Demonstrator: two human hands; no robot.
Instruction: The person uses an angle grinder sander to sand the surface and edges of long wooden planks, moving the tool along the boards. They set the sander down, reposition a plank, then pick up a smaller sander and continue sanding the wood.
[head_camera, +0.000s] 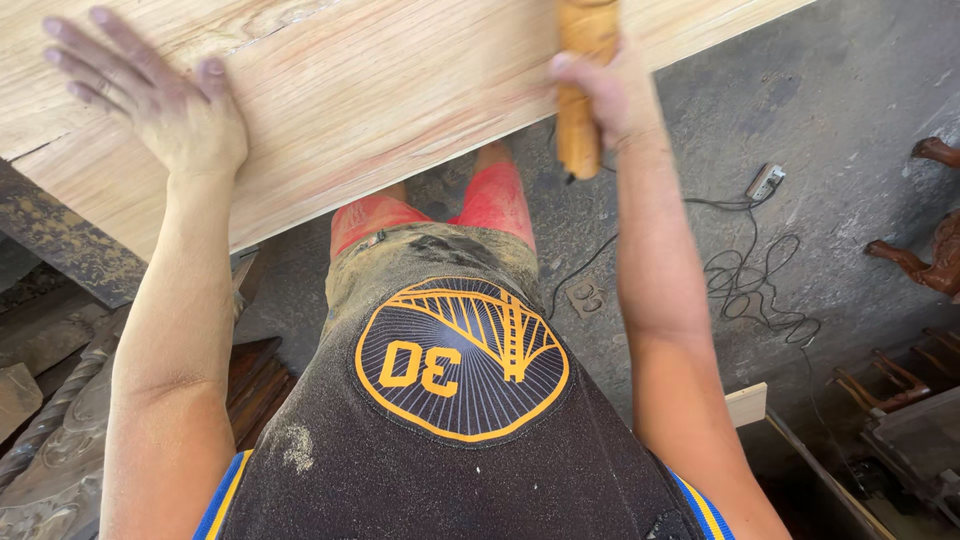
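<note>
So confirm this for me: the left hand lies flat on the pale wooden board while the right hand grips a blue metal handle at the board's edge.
One detail is wrong. The head view shows the right hand gripping a yellowish wooden handle, not a blue metal one. The rest holds: the left hand lies flat on the pale wooden board.

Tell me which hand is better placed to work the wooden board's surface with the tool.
Right. The right hand already grips the dusty tool by its handle over the board's near edge. The left hand lies flat on the board, fingers spread, holding nothing, and looks better suited to steadying it.
</note>
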